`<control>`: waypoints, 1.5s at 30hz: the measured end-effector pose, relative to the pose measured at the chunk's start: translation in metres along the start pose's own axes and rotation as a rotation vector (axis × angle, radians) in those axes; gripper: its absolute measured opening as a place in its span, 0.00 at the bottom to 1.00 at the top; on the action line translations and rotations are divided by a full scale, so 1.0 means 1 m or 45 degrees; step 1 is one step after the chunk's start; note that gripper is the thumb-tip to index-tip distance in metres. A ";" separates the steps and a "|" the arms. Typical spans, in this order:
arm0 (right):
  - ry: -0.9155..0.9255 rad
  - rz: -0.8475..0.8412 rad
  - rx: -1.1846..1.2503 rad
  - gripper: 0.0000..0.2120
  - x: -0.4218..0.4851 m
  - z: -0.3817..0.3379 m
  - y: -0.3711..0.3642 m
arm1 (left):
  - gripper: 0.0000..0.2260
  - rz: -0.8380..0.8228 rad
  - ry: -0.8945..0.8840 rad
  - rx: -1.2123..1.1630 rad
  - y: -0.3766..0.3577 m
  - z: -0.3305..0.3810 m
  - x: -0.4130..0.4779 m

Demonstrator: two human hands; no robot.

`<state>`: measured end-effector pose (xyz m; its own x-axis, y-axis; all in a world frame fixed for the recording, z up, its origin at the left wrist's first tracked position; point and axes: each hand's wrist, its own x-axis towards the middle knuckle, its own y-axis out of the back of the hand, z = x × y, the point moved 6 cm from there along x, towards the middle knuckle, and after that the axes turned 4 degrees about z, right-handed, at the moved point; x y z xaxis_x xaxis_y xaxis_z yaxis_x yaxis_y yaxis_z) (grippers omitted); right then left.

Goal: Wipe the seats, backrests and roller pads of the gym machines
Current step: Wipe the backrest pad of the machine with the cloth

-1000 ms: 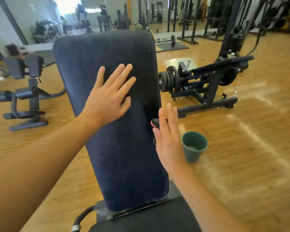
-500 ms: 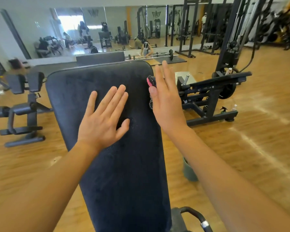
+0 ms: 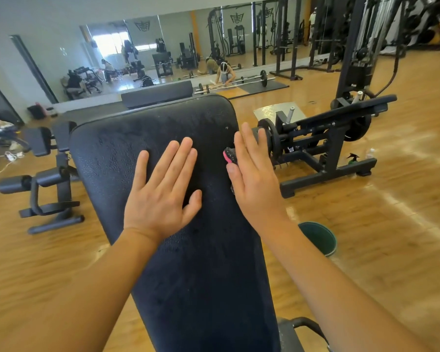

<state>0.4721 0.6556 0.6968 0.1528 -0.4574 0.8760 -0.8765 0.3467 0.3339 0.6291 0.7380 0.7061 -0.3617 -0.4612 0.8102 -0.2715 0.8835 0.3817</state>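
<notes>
Head view: wiping backrest (image 3: 188, 275) right edge, pressing pink-edged cloth (image 3: 229, 154) under flat-fingered right hand (image 3: 257, 179), bracing with flat, empty left hand (image 3: 160, 194); likely leaving roller pads (image 3: 13, 184) undone.

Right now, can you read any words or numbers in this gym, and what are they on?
No words or numbers can be read here.
Emblems on the mirror: shapes only, too blurred to show any letters.
Weight plates: no marks can be read.
Spray bottle: too small to read.
Backrest: plain, no text.
</notes>
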 end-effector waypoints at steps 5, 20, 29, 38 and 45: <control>0.017 0.074 -0.005 0.25 0.029 -0.007 -0.003 | 0.29 0.004 -0.001 0.021 0.000 0.000 -0.001; -0.049 0.217 0.003 0.22 0.004 -0.007 -0.001 | 0.29 -0.034 -0.003 0.024 0.000 0.000 -0.001; -0.059 0.211 -0.051 0.21 -0.031 -0.003 -0.003 | 0.29 -0.062 -0.007 0.024 0.000 0.000 -0.002; -0.054 0.214 -0.032 0.23 -0.013 -0.004 -0.003 | 0.28 -0.095 -0.077 0.059 -0.002 0.004 -0.003; -0.033 0.185 -0.064 0.20 -0.070 -0.001 -0.003 | 0.27 -0.089 -0.155 0.054 -0.002 0.006 -0.004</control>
<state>0.4644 0.6869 0.6346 0.0134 -0.4204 0.9072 -0.8647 0.4508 0.2217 0.6259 0.7378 0.6992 -0.4456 -0.5301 0.7214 -0.3362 0.8459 0.4140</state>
